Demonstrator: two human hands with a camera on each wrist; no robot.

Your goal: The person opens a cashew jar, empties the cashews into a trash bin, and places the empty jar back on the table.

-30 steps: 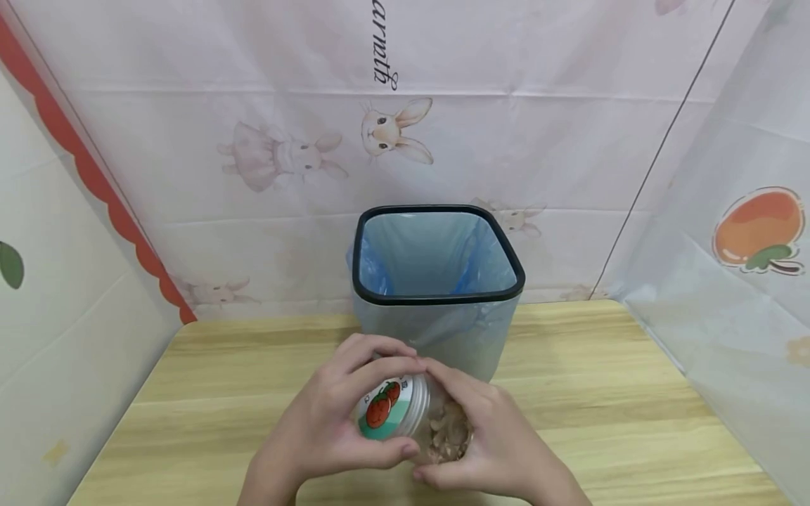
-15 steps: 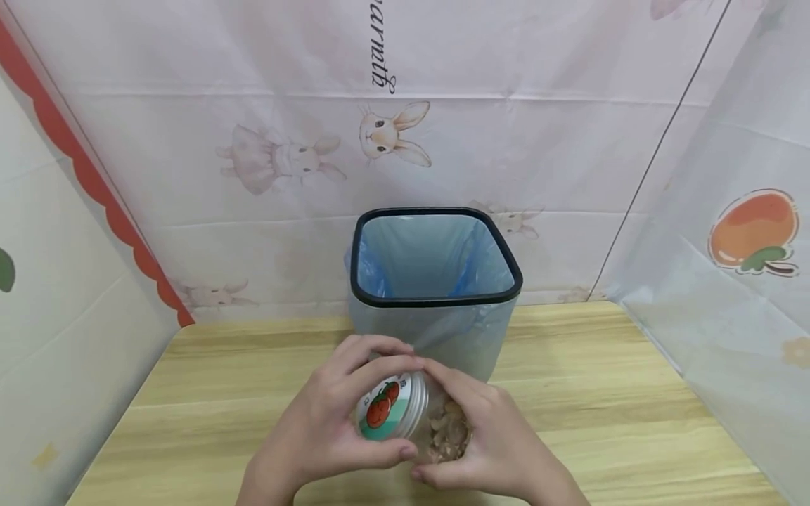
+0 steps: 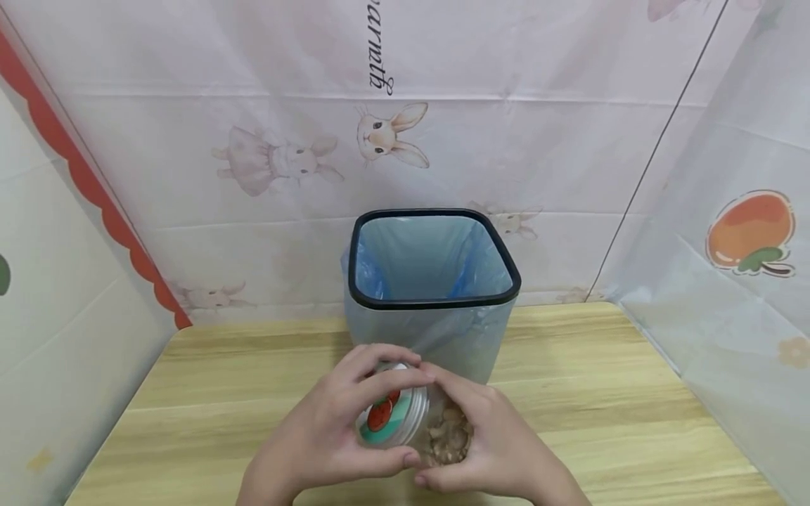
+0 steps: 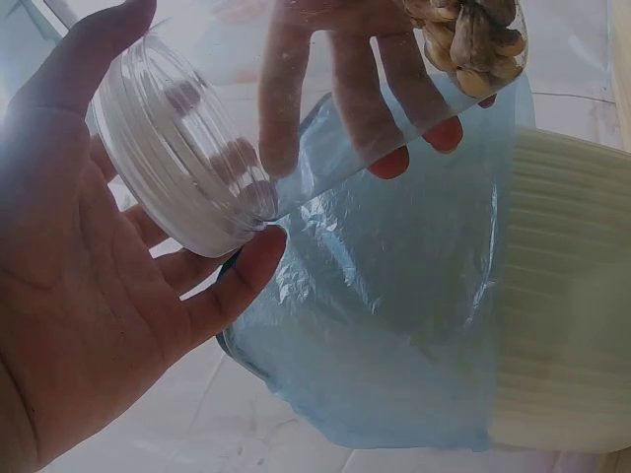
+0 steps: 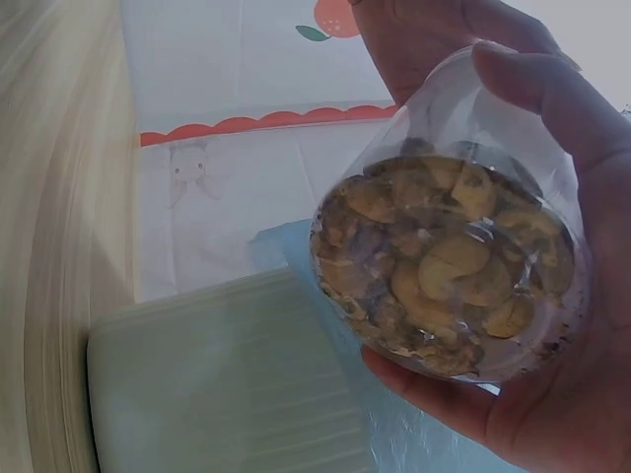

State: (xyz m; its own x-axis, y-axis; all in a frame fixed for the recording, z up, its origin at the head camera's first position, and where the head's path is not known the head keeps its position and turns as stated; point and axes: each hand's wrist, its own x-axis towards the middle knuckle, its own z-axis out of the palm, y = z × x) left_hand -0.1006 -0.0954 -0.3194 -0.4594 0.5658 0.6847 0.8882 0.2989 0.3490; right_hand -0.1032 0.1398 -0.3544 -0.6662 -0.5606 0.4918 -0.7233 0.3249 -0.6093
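Both hands hold a clear plastic jar (image 5: 449, 256), tilted on its side in front of the bin. Brown pieces (image 3: 449, 437), some curved like cashews, lie at its base end. Around the jar's body curls my right hand (image 3: 500, 450), fingers on the far side and thumb on the near side. My left hand (image 3: 335, 422) grips the screw lid (image 4: 163, 148), whose top carries a white and green label (image 3: 387, 422) with red fruit. The lid sits on the jar's mouth. Left fingers cover the upper part of the label.
A pale square bin (image 3: 424, 344) with a black rim ring (image 3: 436, 304) and a blue liner bag (image 4: 385, 315) stands just beyond the hands. Below is a wood-grain table (image 3: 221, 379). Printed cloth walls (image 3: 285, 246) enclose the back and sides.
My left fingers have shifted over the lid and now cover more of its label. The right hand keeps its grip on the jar. The head view has drifted slightly.
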